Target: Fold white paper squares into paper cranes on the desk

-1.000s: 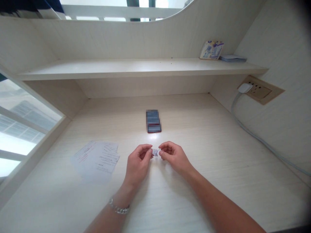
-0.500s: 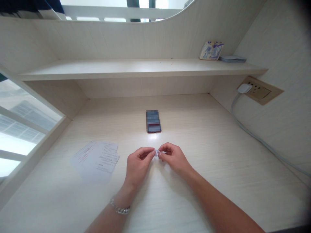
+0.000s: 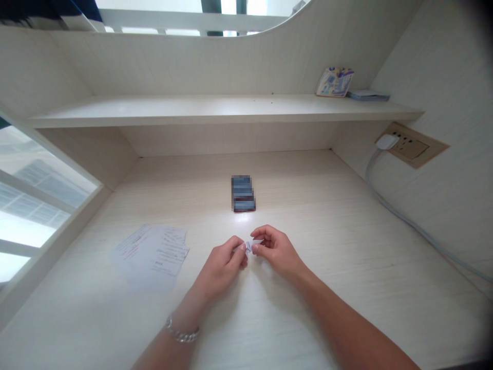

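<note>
A small folded piece of white paper [image 3: 248, 247] with dark marks is held between my two hands, just above the desk. My left hand [image 3: 227, 261] pinches its left side between thumb and fingers; a silver chain bracelet [image 3: 181, 333] circles that wrist. At the paper's right side, the thumb and fingers of my right hand [image 3: 275, 249] are closed on it, and a pointed white corner sticks out between them. Part of the paper is hidden by the fingers. Beyond the hands a dark phone [image 3: 243, 193] lies flat, its screen blurred out.
Several printed paper sheets [image 3: 154, 257] lie on the desk [image 3: 346, 216] at the left. A shelf [image 3: 215, 107] spans the back, bearing a colourful packet [image 3: 335, 82] and a flat stack [image 3: 368, 95]. On the right wall, a white plug [image 3: 387, 141] with a grey cable [image 3: 408, 221] sits in a socket.
My left hand has turned and shifted its grip slightly lower on the paper. More of the folded paper shows between the hands. The right hand has barely moved.
</note>
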`<action>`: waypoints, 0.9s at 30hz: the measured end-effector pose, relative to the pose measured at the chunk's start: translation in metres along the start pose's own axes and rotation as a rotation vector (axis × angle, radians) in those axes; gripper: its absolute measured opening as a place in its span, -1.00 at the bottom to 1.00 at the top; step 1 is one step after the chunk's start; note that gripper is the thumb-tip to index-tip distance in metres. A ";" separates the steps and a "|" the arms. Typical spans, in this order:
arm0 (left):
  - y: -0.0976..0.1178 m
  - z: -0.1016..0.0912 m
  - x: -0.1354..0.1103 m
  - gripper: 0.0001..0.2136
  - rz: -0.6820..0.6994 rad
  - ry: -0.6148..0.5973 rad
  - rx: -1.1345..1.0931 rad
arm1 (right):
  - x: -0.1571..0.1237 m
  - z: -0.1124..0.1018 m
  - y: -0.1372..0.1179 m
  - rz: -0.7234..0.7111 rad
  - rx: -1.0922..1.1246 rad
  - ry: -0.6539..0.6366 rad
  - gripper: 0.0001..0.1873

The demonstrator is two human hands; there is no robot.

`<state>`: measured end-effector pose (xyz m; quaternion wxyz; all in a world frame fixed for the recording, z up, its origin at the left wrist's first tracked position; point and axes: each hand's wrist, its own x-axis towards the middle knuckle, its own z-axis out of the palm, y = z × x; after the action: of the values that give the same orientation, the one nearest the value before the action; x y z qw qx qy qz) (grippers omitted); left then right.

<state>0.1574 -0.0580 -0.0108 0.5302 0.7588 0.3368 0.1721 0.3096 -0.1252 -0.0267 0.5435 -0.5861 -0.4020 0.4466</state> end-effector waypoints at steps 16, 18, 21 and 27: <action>0.000 0.007 0.000 -0.76 0.023 0.040 -0.025 | -0.003 -0.004 -0.007 0.128 -0.135 -0.184 -0.81; -0.002 0.008 0.001 -0.76 0.002 0.026 -0.119 | -0.003 -0.003 -0.006 0.138 -0.098 -0.183 -0.81; -0.003 0.009 0.002 -0.76 -0.040 0.000 -0.248 | -0.002 -0.002 -0.005 0.135 0.012 -0.160 -0.81; 0.001 0.008 0.004 -0.73 -0.101 -0.078 -0.390 | -0.001 0.003 -0.006 0.169 0.210 -0.154 -0.78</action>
<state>0.1648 -0.0610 -0.0135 0.6877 0.6300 0.3139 0.1778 0.3070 -0.1249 -0.0211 0.5299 -0.5217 -0.3426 0.5741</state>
